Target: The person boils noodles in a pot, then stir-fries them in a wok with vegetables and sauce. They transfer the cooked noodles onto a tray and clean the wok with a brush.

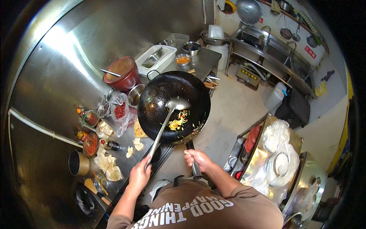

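Note:
My right hand (198, 158) grips the long handle (194, 169) of a blackened wok (155, 94), which is held in front of me over the counter's edge and the floor. Inside the wok, a small heap of chopped vegetables (177, 123), yellow, orange and green, lies near the middle. With my left hand (140, 173) I hold a metal ladle (164, 126) by its long shaft. Its bowl rests in or just above the wok, beside the vegetables; I cannot tell whether it touches the wok. A few green bits cling to the wok's right side.
A steel counter (200, 67) runs along the left wall. On it stand a red-brown mortar-like pot (123, 75), a white plastic basket (155, 57), a bowl of orange sauce (183, 59) and a clear bag (118, 111). Right of me is a cabinet (254, 169); a sink (274, 54) stands behind.

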Demonstrator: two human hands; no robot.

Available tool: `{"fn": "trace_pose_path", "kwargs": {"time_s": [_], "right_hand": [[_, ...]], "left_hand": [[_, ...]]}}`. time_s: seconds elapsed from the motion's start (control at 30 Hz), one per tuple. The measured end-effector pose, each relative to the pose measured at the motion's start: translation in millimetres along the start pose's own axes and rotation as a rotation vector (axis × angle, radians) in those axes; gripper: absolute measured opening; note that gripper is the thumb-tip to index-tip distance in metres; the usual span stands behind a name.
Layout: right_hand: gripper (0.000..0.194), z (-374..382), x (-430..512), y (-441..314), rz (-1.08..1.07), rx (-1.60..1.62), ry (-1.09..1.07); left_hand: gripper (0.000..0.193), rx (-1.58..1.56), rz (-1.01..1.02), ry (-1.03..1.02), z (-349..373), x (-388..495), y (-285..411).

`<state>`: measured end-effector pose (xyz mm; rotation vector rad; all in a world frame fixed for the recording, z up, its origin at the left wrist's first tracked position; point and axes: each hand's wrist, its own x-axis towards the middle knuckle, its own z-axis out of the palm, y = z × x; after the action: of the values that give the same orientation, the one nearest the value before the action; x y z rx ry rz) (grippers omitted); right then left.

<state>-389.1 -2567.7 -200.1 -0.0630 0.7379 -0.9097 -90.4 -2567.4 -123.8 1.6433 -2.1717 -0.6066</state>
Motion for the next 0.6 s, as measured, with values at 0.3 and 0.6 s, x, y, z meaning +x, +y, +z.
{"fn": "trace_pose_path", "kwargs": {"time_s": [0.3,0.6], "right_hand": [[0.018,18,1,24,-0.075,0.036,0.096],[0.02,73,29,57,-0.181,0.032,0.155]], "left_hand": [[0.047,-0.172,0.037,0.078,-26,2,-37],[0.048,-0.244,-0.144,-0.187,-116,-25,-128]]}}
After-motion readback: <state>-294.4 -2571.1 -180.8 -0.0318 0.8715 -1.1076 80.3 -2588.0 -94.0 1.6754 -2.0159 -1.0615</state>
